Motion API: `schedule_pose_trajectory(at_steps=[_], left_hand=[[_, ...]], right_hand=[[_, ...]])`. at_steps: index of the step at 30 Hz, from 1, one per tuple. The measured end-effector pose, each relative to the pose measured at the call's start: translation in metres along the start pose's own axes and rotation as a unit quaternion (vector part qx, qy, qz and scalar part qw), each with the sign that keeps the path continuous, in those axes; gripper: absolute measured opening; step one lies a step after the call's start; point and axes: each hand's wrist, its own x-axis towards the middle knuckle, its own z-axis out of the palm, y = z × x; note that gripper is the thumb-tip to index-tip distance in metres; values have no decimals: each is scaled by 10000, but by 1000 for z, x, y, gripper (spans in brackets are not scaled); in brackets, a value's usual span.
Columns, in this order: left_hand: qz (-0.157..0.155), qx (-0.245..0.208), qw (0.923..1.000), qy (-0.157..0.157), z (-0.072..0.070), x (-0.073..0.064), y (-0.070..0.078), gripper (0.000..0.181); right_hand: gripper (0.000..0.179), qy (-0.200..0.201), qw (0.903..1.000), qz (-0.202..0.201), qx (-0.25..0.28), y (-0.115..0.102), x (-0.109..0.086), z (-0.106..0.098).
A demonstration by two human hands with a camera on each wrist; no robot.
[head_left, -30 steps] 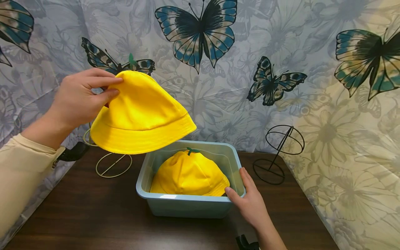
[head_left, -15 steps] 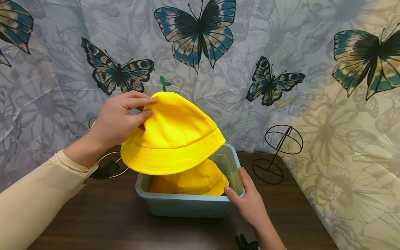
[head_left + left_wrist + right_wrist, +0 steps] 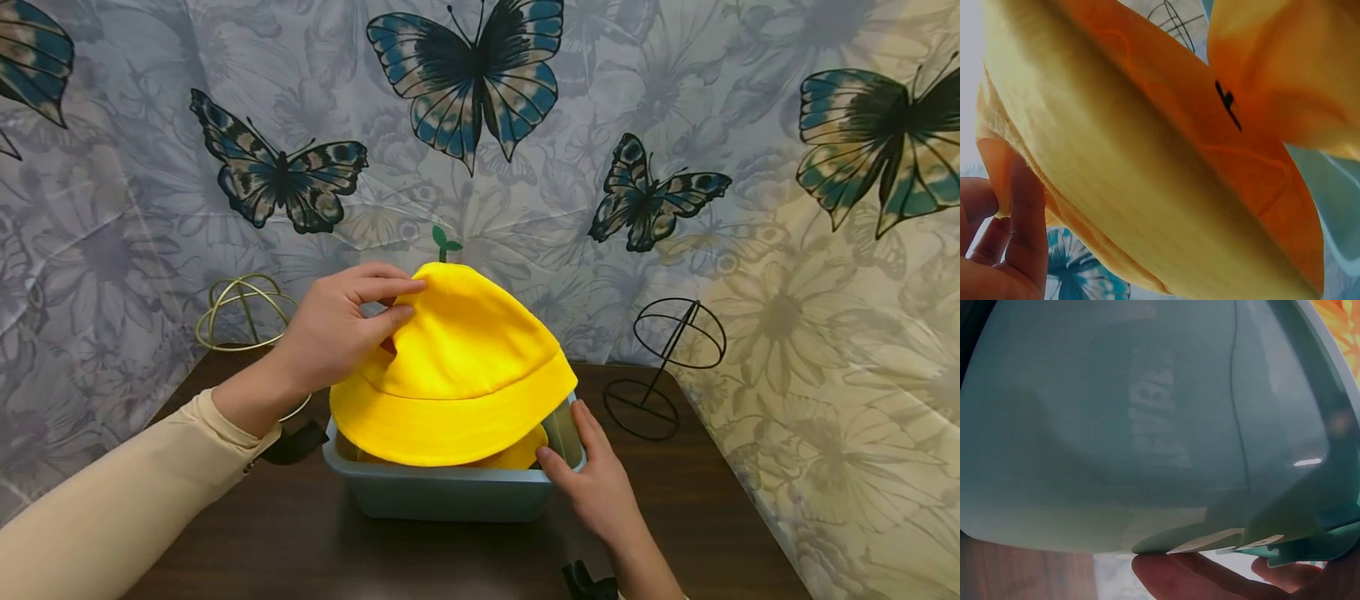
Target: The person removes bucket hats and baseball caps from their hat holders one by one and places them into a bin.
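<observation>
My left hand [image 3: 330, 325] pinches the crown of a yellow bucket hat [image 3: 457, 358] topped by a green sprout [image 3: 444, 243]. The hat is over a pale blue plastic tub [image 3: 450, 496], its brim covering most of the opening. Beneath it, a second yellow hat [image 3: 517, 454] lies inside the tub, mostly hidden. In the left wrist view the held hat's underside [image 3: 1147, 181] shows beside my fingers [image 3: 1025, 225]. My right hand [image 3: 600, 483] grips the tub's right front corner, thumb at the rim. The right wrist view shows the tub's outer wall [image 3: 1116, 456] with fingertips [image 3: 1179, 575] against it.
A gold wire hat stand [image 3: 243, 312] is at the back left, partly behind my left arm. At the back right is a black wire stand [image 3: 663, 367]. The dark wooden table [image 3: 247, 533] meets a butterfly-print cloth [image 3: 525, 225] behind.
My left hand has carried the yellow bucket hat right and down, from the upper left to over the tub, covering most of the second hat. My right hand has stayed at the tub's corner.
</observation>
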Motion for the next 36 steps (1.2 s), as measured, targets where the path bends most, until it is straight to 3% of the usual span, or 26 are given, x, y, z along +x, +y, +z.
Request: schedule_pose_trajectory(at_steps=[8,15,26,30,36], left_hand=[[-14,-83,9999,-83,17,-3,-3,32],[-336,-100,9992,-181,28,-5,-16,33],[-905,-264,9952,-277,39,-4,-38,34],[-987,119,9942,-408,44,-6,-40,34],[-710,840,9922,-580,49,-7,-40,36]], right_hand=[[80,140,9996,-225,95,2,0,1],[89,47,10000,-43,31,1,0,1],[86,34,9999,-54,86,1,0,0],[86,14,9999,-35,108,1,0,-1],[86,-27,10000,23,92,1,0,-1]])
